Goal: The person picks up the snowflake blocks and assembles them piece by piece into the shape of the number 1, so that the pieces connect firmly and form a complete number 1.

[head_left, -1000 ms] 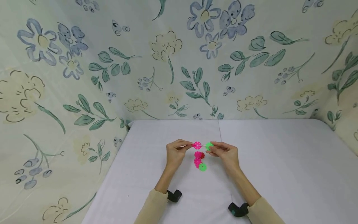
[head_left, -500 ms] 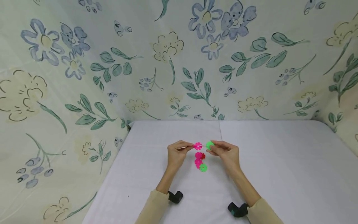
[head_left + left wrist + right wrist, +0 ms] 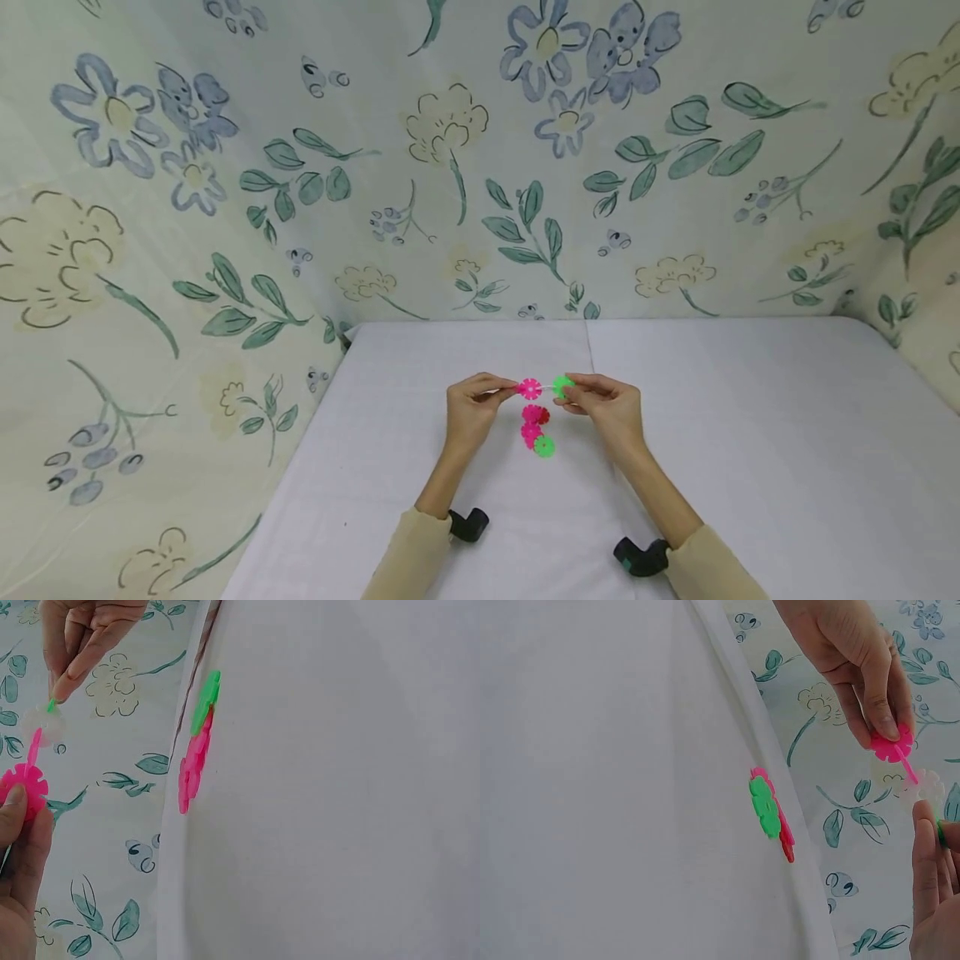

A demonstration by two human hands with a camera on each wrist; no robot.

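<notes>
My left hand (image 3: 471, 410) pinches a pink snowflake disc (image 3: 26, 787) between thumb and fingers. Slotted into that disc is a second pink disc (image 3: 907, 766), seen edge-on in the wrist views. A clear, whitish snowflake disc (image 3: 931, 786) follows in the row. At the right end, a green snowflake disc (image 3: 562, 386) is pinched by the fingertips of my right hand (image 3: 613, 412). This short row spans the space between both hands, raised over the table. Fingers partly cover the green disc.
On the white-covered table (image 3: 420, 358), just nearer than the hands, lie overlapping loose discs: pink discs (image 3: 531, 432), a red disc (image 3: 543, 416) and a green disc (image 3: 544, 447). Black wrist devices (image 3: 469, 525) sit at both cuffs. A floral cloth (image 3: 465, 200) hangs behind the table.
My right fingers have shifted slightly on the green disc, and more of its notched edge shows. Both hands stay nearly in place; the discs on the table have not moved.
</notes>
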